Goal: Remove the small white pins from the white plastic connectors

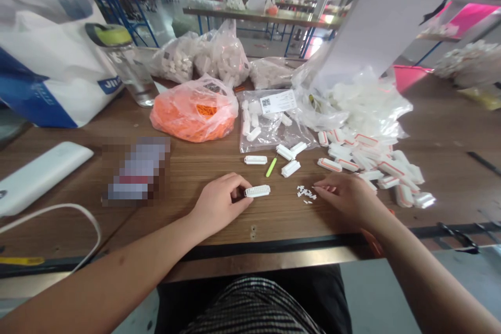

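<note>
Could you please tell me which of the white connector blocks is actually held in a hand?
The white block pinched in the left hand; the others lie untouched farther back around the green stick.

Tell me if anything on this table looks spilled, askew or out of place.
White connectors lie spilled in a loose heap beside the clear bag at the right, pointing every way. Tiny white pieces lie scattered by the right hand. The left hand holds one connector. Nothing looks damaged.
</note>
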Tool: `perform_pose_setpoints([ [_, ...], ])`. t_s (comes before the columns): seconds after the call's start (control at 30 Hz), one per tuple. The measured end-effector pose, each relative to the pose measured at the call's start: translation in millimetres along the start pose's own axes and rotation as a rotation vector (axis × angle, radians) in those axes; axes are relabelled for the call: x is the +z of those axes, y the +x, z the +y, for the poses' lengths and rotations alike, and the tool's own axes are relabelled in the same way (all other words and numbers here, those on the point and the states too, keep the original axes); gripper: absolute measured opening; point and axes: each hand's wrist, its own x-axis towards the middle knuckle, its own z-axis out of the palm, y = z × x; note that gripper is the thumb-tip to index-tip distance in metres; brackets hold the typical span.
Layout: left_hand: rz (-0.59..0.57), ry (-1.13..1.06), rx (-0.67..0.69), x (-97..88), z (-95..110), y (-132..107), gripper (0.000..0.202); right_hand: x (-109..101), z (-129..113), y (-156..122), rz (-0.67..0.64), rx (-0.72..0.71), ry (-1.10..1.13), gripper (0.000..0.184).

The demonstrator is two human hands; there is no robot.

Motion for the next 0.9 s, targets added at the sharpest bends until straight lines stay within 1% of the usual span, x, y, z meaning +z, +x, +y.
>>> perform_pose_setpoints([
  [0.1, -0.002, -0.008, -0.002, -0.3, 0, 0, 0.008, 2, 0, 0, 0.034, -0.117, -0.044, 0.025],
  [0.17, -0.001, -0.011, -0.004, -0.5, 1, 0, 0.008, 2, 2, 0, 0.040, -0.134, -0.034, 0.025],
  [0.3, 0.000, -0.005, -0.001, -0.4, 0, -1, 0.008, 0, 1, -2, 0.010, -0.045, -0.021, 0.023],
  [0.37, 0.002, -0.003, -0.001, -0.1, 0, -1, 0.008, 0, -3, -4, 0.035, -0.002, -0.091, 0.025],
  [0.47, 0.006, -0.007, 0.001, 0.2, 0, -1, 0.008, 5, -9, -8, 0.102, 0.019, -0.204, 0.030],
  [0.6, 0.010, -0.017, -0.003, -0.1, 1, -1, 0.008, 15, -16, -13, 0.148, 0.057, -0.246, 0.033],
  [0.73, 0.006, -0.019, -0.010, -0.7, 1, -1, 0.008, 18, -17, -12, 0.148, 0.133, -0.196, 0.029],
  [0.9, 0.009, -0.026, -0.003, -0.2, 1, 0, 0.008, 11, -13, -3, 0.064, 0.274, 0.032, 0.021],
])
